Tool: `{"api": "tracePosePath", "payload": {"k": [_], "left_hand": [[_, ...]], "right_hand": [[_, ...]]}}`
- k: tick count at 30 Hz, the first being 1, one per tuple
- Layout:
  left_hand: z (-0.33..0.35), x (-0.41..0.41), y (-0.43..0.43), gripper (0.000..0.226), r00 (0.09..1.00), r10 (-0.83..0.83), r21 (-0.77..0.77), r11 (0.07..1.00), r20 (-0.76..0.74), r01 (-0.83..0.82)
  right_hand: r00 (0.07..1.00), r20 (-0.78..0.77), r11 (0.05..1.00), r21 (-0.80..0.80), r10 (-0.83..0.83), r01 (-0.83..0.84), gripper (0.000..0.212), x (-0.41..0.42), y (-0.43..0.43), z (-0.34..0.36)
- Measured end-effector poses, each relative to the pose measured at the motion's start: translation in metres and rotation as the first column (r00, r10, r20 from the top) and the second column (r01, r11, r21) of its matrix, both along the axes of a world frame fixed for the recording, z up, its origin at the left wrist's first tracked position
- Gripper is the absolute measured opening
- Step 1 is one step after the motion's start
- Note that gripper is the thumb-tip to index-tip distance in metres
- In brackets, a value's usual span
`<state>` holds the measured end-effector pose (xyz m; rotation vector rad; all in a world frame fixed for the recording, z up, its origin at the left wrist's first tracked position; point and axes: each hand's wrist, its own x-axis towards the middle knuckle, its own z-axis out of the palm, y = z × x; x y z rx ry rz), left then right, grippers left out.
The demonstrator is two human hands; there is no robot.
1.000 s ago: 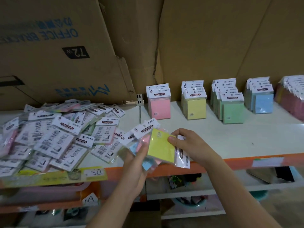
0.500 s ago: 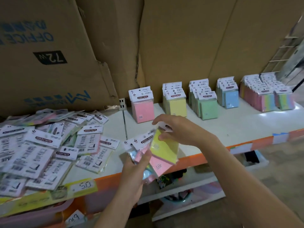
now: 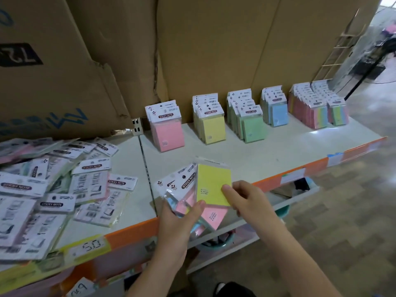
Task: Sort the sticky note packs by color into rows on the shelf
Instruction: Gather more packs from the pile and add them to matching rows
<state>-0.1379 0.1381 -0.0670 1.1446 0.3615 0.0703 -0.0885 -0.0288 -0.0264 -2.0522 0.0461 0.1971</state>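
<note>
One square yellow sticky note pack in clear wrap (image 3: 212, 183) is facing the camera, its long axis running from the hands up toward the back of the white orange-edged shelf (image 3: 278, 151). Beyond the hands, rows of pink packs (image 3: 169, 133), yellow packs (image 3: 213, 129), green packs (image 3: 252, 127), blue packs (image 3: 278, 113) and striped packs (image 3: 319, 116) are standing before brown cardboard boxes (image 3: 214, 50). A loose heap of packs (image 3: 53, 185) is lying left of the left hand (image 3: 177, 219). That hand is gripping a fan of pink and blue packs (image 3: 182, 189) just behind the yellow pack, whose lower right corner the right hand (image 3: 246, 200) is pinching.
</note>
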Motion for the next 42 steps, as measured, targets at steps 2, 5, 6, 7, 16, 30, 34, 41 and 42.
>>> {"api": "tracePosePath", "payload": {"k": [2,5,6,7,16,30,34,41,42], "left_hand": [[-0.002,0.002,-0.006,0.05,1.0,0.004,0.008,1.0,-0.014,-0.004],[-0.006,0.006,-0.012,0.065,1.0,0.002,-0.033,0.999,-0.031,-0.003],[-0.006,0.007,-0.015,0.067,0.999,0.012,-0.041,0.999,-0.033,-0.013],[-0.006,0.008,-0.017,0.067,0.999,0.026,-0.05,0.998,-0.036,-0.028],[0.006,0.013,-0.064,0.063,0.978,0.196,-0.075,0.977,-0.076,-0.202],[0.015,0.03,-0.16,0.058,0.883,0.467,-0.07,0.881,-0.038,-0.469],[0.017,0.031,-0.182,0.057,0.882,0.471,-0.051,0.881,0.007,-0.47],[0.028,0.037,-0.191,0.052,0.89,0.451,-0.102,0.885,-0.06,-0.455],[0.029,0.037,-0.19,0.049,0.889,0.451,-0.141,0.878,-0.072,-0.457]], "right_hand": [[0.999,0.03,0.999,0.046,0.011,-0.012,0.019,0.003,-0.006,0.0],[0.999,0.039,0.996,0.078,-0.035,0.032,0.014,0.023,-0.018,0.001],[0.997,0.049,0.995,0.088,-0.052,0.048,0.014,0.034,-0.024,0.001],[0.995,0.072,0.994,0.091,-0.063,0.056,0.014,0.048,-0.029,0.002],[0.964,0.245,0.981,-0.183,0.106,-0.061,0.02,0.203,-0.022,-0.007],[0.9,0.155,0.913,-0.05,0.408,-0.405,0.011,0.165,-0.078,-0.02],[0.827,0.06,0.825,0.065,0.559,-0.562,0.009,0.128,-0.124,-0.013],[0.809,-0.016,0.806,0.106,0.587,-0.582,0.028,0.121,-0.141,0.005],[0.821,-0.031,0.815,0.15,0.57,-0.56,0.028,0.12,-0.14,0.005]]}}
